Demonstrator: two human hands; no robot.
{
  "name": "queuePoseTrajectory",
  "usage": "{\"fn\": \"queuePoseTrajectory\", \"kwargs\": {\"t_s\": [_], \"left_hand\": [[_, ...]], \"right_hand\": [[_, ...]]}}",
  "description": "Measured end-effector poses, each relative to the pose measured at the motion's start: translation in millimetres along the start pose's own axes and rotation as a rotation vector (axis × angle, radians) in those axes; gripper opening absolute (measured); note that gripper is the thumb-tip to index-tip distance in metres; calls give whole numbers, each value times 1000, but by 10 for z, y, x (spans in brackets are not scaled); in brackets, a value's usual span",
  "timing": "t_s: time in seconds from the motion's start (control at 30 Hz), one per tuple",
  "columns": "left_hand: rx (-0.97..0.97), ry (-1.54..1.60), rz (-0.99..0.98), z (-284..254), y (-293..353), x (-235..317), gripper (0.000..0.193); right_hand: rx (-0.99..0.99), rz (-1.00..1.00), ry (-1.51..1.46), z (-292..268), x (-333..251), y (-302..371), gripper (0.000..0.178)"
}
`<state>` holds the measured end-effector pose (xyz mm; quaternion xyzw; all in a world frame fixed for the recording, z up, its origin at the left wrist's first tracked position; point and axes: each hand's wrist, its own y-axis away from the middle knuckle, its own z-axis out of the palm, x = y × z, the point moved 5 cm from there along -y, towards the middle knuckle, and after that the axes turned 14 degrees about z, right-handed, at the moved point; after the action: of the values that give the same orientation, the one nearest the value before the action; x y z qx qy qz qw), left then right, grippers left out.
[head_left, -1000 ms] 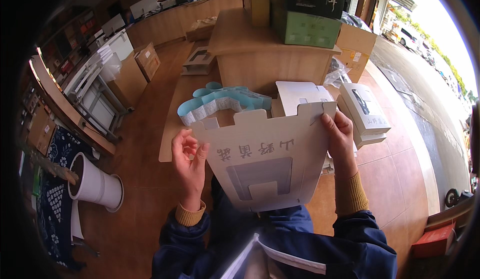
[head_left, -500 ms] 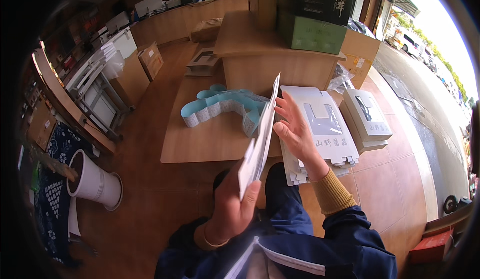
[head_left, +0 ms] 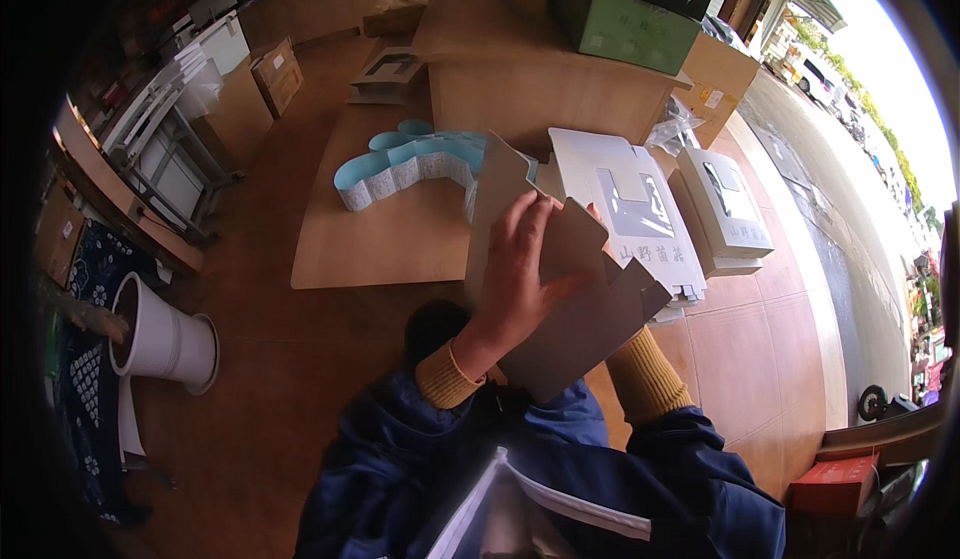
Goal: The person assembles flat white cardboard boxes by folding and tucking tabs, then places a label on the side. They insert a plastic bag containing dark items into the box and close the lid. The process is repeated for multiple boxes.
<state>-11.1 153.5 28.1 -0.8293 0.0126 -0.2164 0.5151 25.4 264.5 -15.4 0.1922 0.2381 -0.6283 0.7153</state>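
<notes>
- Flat carton blank [head_left: 590, 309] now lies brown side up at centre frame. A second ago its white printed face was up; half a second ago it stood edge-on, so it's been flipped over.
- Left hand [head_left: 520, 279] spread flat on it, pressing down.
- Right hand hidden under the blank; grip can't be told, only the yellow cuff [head_left: 645, 379] shows.
- Stack of white blanks [head_left: 625, 204] at 1 o'clock on the low bench [head_left: 380, 249].
- Blue scalloped strip [head_left: 400, 164] at 11 o'clock.
- Fold work looks just begun.
</notes>
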Motion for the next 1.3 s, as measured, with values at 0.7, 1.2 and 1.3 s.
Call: {"fn": "queuePoseTrajectory", "kwargs": {"t_s": [0.7,1.2,1.3], "left_hand": [[280,1149,-199,-630,-167,260,139],[-257,385,-36,-279,392,838,131],[-240,238,-150,-239,501,888,103]], "right_hand": [[998,-1052,1391,773,-352,-431,73],[521,-365,412,144,-72,-1149,71],[647,-347,524,95,-164,-1146,68]]}}
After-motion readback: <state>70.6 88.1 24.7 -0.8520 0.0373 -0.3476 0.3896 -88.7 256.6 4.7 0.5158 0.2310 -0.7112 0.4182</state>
